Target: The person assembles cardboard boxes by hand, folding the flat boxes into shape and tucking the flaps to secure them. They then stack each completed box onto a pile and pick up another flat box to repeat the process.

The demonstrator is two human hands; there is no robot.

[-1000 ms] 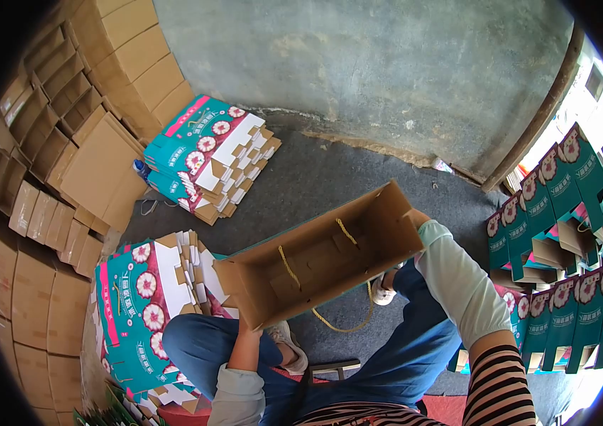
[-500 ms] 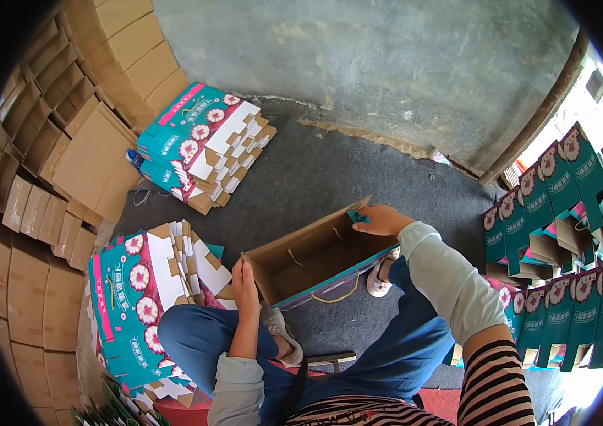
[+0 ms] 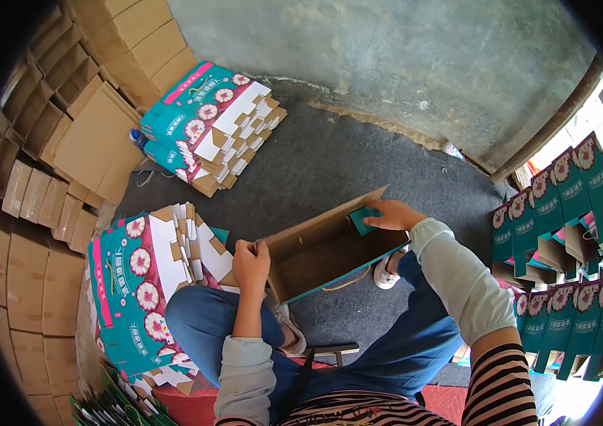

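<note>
An open cardboard box (image 3: pixel 315 263), brown inside and teal outside, is tilted above the floor between my hands. My left hand (image 3: pixel 251 266) is closed at its left end, with fingers bent over the rim. At the other end my right hand (image 3: pixel 395 215) pinches a small teal flap (image 3: pixel 364 221) at the box's inner side. A yellow cord handle (image 3: pixel 347 282) hangs along the near outer side. Part of the box's left end is hidden by my left hand.
Flat teal printed cartons are stacked on the left (image 3: pixel 127 284) and at the back (image 3: pixel 209 121). Brown boxes (image 3: pixel 28 284) line the left side. Folded teal boxes (image 3: pixel 564 213) stand at the right, near a grey wall (image 3: pixel 386 64).
My left hand has gone from lying against the box end to closing over its rim. The teal flap at my right hand now shows larger inside the box. The view has shifted slightly.
</note>
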